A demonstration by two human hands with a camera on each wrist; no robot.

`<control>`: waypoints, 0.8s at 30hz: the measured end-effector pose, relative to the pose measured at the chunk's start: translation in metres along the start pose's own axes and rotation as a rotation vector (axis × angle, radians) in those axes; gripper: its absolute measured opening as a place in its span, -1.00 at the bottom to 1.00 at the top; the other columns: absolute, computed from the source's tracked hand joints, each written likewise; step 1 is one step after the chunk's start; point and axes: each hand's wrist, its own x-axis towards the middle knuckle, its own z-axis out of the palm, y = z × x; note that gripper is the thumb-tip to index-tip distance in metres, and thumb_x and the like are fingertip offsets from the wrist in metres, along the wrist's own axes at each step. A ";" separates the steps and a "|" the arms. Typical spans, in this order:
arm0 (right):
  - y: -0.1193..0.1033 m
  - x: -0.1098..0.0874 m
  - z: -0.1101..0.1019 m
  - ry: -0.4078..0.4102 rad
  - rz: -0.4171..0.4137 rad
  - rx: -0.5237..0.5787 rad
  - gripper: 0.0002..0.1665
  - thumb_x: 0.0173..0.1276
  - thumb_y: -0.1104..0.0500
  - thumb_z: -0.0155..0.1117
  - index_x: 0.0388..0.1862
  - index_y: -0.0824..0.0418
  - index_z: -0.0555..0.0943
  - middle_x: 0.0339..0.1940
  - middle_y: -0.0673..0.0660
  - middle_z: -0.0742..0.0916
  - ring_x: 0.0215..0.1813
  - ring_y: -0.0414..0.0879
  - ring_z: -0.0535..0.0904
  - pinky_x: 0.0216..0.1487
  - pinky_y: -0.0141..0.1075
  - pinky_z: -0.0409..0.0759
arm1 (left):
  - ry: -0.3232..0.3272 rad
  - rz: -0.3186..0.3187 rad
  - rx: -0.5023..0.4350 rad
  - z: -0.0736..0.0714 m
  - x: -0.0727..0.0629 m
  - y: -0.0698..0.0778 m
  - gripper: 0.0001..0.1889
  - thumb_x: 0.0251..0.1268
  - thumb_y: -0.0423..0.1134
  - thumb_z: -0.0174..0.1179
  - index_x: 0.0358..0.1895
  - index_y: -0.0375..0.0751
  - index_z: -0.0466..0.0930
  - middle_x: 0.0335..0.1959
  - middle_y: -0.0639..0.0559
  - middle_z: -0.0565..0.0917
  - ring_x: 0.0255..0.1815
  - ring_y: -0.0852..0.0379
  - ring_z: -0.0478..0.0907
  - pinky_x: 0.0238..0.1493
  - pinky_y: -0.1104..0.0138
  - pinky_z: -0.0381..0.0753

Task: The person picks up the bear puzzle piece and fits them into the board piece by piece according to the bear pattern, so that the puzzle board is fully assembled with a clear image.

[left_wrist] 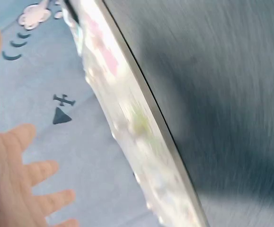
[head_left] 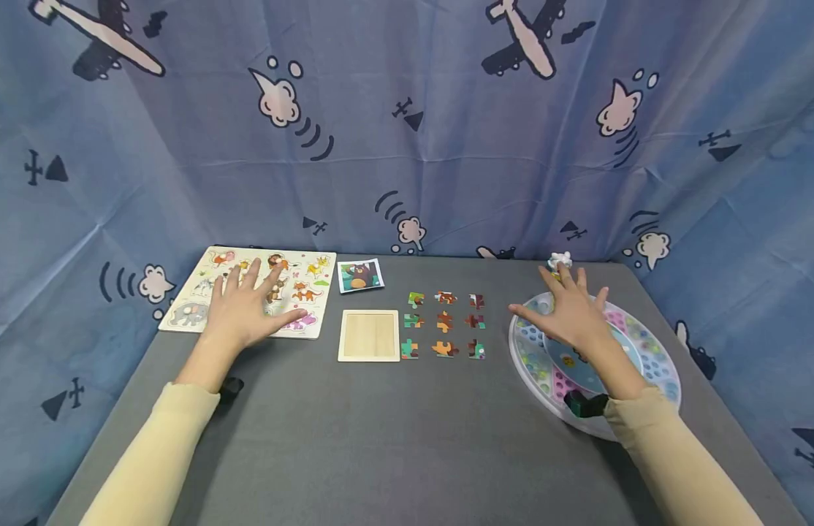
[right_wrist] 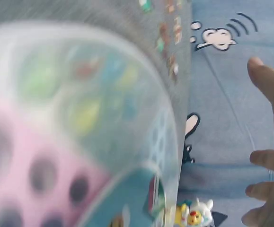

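Note:
My left hand (head_left: 242, 310) is spread above the animal picture board (head_left: 302, 267) at the left of the table, holding nothing. In the left wrist view its fingers are straight and apart from the board (left_wrist: 127, 101). My right hand (head_left: 573, 314), fingers spread and also holding nothing, hovers over the round tray (head_left: 663, 372) with pink and blue dimpled sections. Between the hands lie a square wooden frame (head_left: 369, 336), several loose jigsaw pieces (head_left: 444, 321) in rows, and a small picture card (head_left: 360, 275) showing a brown animal.
Small white and yellow figures (right_wrist: 193, 213) stand beyond the round tray, partly behind my right hand in the head view. A blue curtain (head_left: 354, 175) with airplane prints hangs behind and beside the grey table (head_left: 381, 446).

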 end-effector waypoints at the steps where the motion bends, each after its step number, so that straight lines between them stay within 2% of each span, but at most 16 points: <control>1: -0.003 0.001 0.001 0.017 -0.009 0.031 0.32 0.32 -0.62 0.20 0.76 0.15 0.12 0.73 0.49 0.08 0.68 0.62 -0.19 0.36 0.74 -0.39 | 0.001 0.006 -0.057 0.001 -0.001 0.001 0.13 0.28 0.59 0.11 0.76 0.01 0.03 0.70 -0.39 0.08 0.66 -0.59 -0.04 0.60 -0.41 -0.07; 6: -0.023 0.006 0.013 0.102 -0.103 0.208 0.01 0.47 -0.31 0.34 0.64 0.28 0.35 0.65 0.47 0.32 0.61 0.52 0.21 0.46 0.61 0.08 | 0.015 0.051 -0.314 0.008 -0.010 0.013 0.07 0.34 0.42 0.25 0.75 -0.04 0.04 0.69 -0.39 0.13 0.66 -0.56 0.01 0.63 -0.33 0.01; 10: -0.041 0.011 0.028 0.140 -0.154 0.351 -0.16 0.51 -0.10 0.39 0.58 0.31 0.42 0.59 0.43 0.43 0.52 0.45 0.39 0.43 0.41 0.39 | 0.055 0.076 -0.425 0.016 -0.017 0.027 0.03 0.32 0.32 0.35 0.73 -0.03 0.14 0.66 -0.37 0.23 0.64 -0.48 0.12 0.60 -0.31 0.11; 14: -0.059 0.019 0.043 0.161 -0.176 0.434 -0.24 0.51 0.00 0.41 0.56 0.28 0.46 0.53 0.36 0.52 0.37 0.38 0.56 0.32 0.34 0.53 | 0.096 0.086 -0.527 0.024 -0.024 0.041 -0.03 0.31 0.22 0.42 0.70 0.00 0.22 0.63 -0.31 0.32 0.64 -0.41 0.19 0.61 -0.27 0.15; 17: -0.071 0.025 0.052 0.152 -0.186 0.478 -0.27 0.50 0.01 0.42 0.54 0.24 0.49 0.48 0.34 0.57 0.32 0.35 0.62 0.28 0.32 0.57 | 0.101 0.088 -0.585 0.030 -0.029 0.050 -0.07 0.32 0.16 0.43 0.69 0.01 0.24 0.60 -0.31 0.37 0.61 -0.40 0.25 0.60 -0.25 0.20; 20: -0.081 0.032 0.059 0.135 -0.199 0.534 -0.31 0.50 0.05 0.43 0.52 0.25 0.52 0.44 0.35 0.60 0.30 0.35 0.64 0.28 0.29 0.60 | 0.085 0.078 -0.642 0.036 -0.032 0.058 -0.06 0.30 0.13 0.46 0.69 0.02 0.25 0.56 -0.32 0.42 0.55 -0.39 0.34 0.53 -0.26 0.32; 24: -0.089 0.042 0.069 0.111 -0.203 0.617 -0.34 0.49 0.17 0.44 0.50 0.29 0.53 0.40 0.38 0.63 0.29 0.35 0.64 0.27 0.21 0.65 | 0.031 0.066 -0.781 0.045 -0.034 0.067 -0.04 0.29 0.06 0.50 0.70 0.03 0.22 0.55 -0.28 0.44 0.43 -0.32 0.47 0.33 -0.19 0.58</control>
